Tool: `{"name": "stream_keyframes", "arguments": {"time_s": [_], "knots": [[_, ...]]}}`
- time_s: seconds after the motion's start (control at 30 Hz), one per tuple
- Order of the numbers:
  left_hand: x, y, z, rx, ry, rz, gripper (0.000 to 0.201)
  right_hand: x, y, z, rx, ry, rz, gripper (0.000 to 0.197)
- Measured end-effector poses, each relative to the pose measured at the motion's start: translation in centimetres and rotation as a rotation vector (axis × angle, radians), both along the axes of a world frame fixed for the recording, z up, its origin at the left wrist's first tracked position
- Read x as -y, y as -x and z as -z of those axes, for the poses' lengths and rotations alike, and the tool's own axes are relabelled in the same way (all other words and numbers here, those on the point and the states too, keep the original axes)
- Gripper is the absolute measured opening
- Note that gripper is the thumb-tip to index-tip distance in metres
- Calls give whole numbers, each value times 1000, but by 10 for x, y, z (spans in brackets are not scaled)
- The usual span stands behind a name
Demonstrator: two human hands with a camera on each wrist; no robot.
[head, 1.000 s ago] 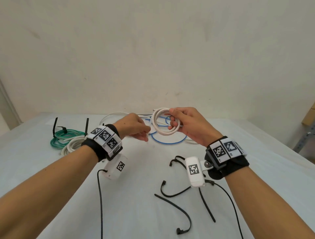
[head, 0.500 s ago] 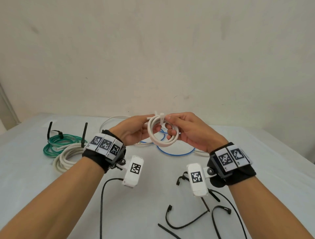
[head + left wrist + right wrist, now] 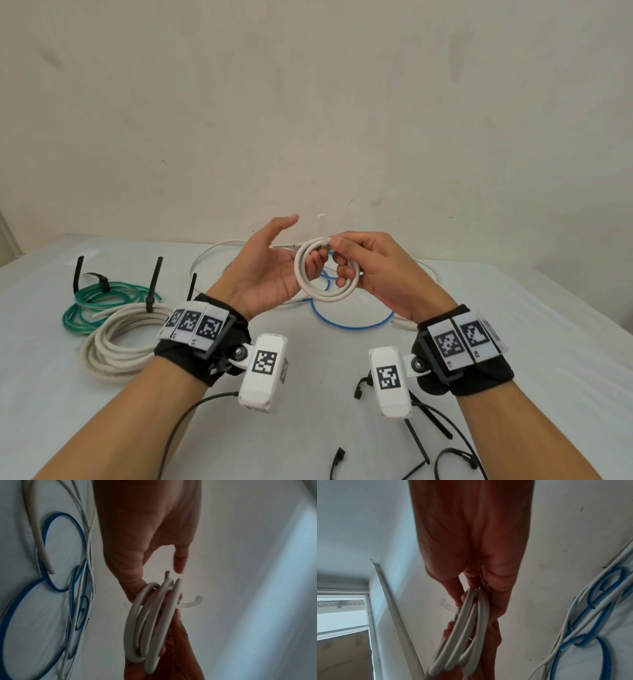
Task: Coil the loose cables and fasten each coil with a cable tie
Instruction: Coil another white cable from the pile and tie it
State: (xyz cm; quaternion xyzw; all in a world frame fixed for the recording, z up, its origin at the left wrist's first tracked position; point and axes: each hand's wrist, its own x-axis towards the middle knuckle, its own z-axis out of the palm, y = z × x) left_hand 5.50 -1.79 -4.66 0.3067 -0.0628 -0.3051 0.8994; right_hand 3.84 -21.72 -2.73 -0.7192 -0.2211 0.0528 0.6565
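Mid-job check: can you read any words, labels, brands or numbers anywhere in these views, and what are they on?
No readable words, brands or numbers in any view.
Black-and-white square marker tags on the left wristband: coded patterns only; tiny marks beneath, too small to read.
Same tags on the right wristband: patterns only.
Single tags on the two white wrist camera housings: patterns only.

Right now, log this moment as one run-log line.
right hand: grips small white cable coil | clear cable tie: sticks up from coil | left hand: open beside coil | black ties: on table
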Motion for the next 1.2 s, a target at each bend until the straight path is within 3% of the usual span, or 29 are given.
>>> {"name": "stream_keyframes", "arguments": {"time_s": [0.07, 0.23, 0.4, 0.5, 0.63, 0.97, 1.2], "knots": [[0, 0, 1, 34, -9, 9, 48, 0, -2, 2, -18, -10, 7, 31], [5, -3, 5, 3, -59, -89, 21, -9, -8, 8, 3, 44, 67, 30], [6, -3, 5, -17, -46, -118, 21, -14, -9, 8, 98, 202, 137, 23], [9, -2, 5, 10, -66, -139, 20, -13, -9, 11, 147, 231, 174, 31], [13, -1, 5, 123, -185, -191, 21, -12, -11, 15, 120, 135, 196, 39], [11, 1, 9, 402, -666, -414, 34, -8, -13, 19, -12, -39, 60, 34], [6, 0, 12, 582, -699, -587, 25, -10, -12, 19, -32, -38, -4, 37]]}}
